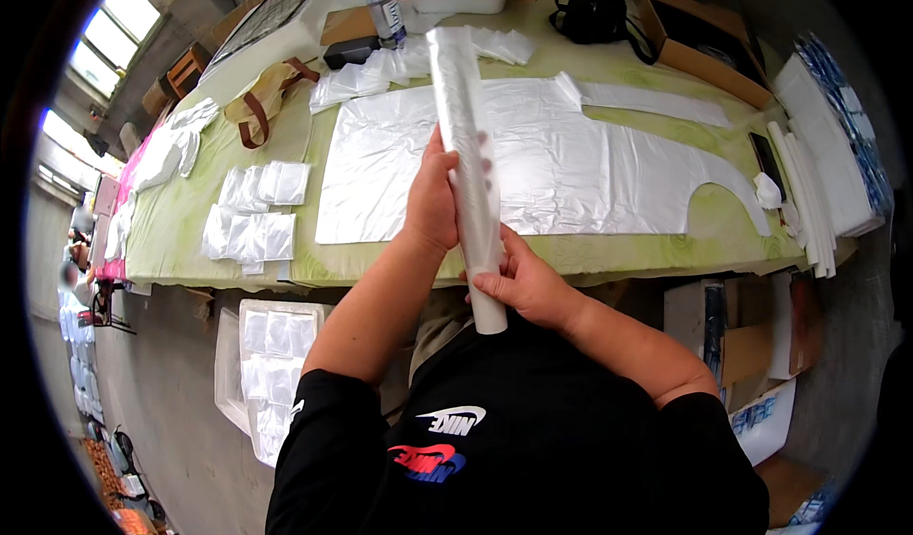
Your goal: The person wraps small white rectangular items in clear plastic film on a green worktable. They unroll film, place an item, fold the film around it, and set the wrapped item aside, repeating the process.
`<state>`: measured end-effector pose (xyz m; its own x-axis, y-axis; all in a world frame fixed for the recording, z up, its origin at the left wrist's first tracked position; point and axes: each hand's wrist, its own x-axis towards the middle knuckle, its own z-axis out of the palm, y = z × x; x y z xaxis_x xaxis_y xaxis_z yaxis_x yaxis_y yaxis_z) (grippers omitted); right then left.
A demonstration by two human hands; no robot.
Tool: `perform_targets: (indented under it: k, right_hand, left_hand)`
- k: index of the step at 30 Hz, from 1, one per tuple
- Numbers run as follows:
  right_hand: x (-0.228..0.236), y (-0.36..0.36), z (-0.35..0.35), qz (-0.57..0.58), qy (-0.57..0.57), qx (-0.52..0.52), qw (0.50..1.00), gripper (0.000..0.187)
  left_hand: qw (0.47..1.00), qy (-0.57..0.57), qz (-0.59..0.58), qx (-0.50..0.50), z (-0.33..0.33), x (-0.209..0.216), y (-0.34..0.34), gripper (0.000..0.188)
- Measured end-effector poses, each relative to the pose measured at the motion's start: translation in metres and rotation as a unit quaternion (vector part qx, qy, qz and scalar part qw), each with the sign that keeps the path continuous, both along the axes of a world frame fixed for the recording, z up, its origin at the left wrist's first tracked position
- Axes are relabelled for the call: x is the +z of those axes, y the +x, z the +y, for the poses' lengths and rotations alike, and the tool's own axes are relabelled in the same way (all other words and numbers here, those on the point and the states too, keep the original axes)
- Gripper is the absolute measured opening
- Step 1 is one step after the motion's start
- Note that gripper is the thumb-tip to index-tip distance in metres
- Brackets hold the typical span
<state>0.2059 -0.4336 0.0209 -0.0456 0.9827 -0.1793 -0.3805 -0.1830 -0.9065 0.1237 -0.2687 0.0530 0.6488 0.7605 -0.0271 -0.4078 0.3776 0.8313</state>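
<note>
A long roll of translucent white plastic film [455, 88] is held up in front of my body, tilted slightly, its lower end near my waist. My left hand [434, 193] is closed round its middle from the left side. Lower down, my right hand [521, 283] grips the roll near its bottom end, thumb across the front. Behind the roll, a thin white plastic apron [590, 178] lies spread flat on the table, with a curved cut-out at its right end. A narrow strap of film [656, 103] stretches along its far side.
Folded white film packets [262, 214] lie on the green-covered table [371, 264] at left. Farther back are a blue-capped bottle [385, 12], a black bag [597, 7] and cardboard boxes [704, 45]. A phone [767, 166] and white rolls [806, 202] lie right. A packet-filled bin [228, 369] stands below.
</note>
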Motion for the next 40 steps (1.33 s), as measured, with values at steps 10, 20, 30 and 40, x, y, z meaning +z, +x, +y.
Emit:
perform_targets:
  k: [10, 20, 30, 40]
  right_hand:
    - [-0.012, 0.008, -0.016, -0.197, -0.008, -0.115, 0.974, 0.105]
    - [0.020, 0.061, -0.104, -0.282, -0.110, -0.022, 0.953, 0.086]
    - [0.038, 0.097, -0.224, -0.183, -0.180, -0.147, 0.955, 0.089]
    - [0.033, 0.122, -0.096, -0.543, -0.061, -0.137, 0.826, 0.074]
  left_hand:
    - [0.971, 0.034, 0.237, -0.007, -0.013, -0.005, 0.040, 0.098]
    - [0.984, -0.037, 0.144, 0.096, 0.069, -0.029, 0.083, 0.087]
    - [0.984, -0.127, 0.099, 0.079, 0.117, -0.048, 0.082, 0.061]
    - [0.612, 0.608, 0.505, 0.033, 0.028, -0.034, 0.012, 0.048]
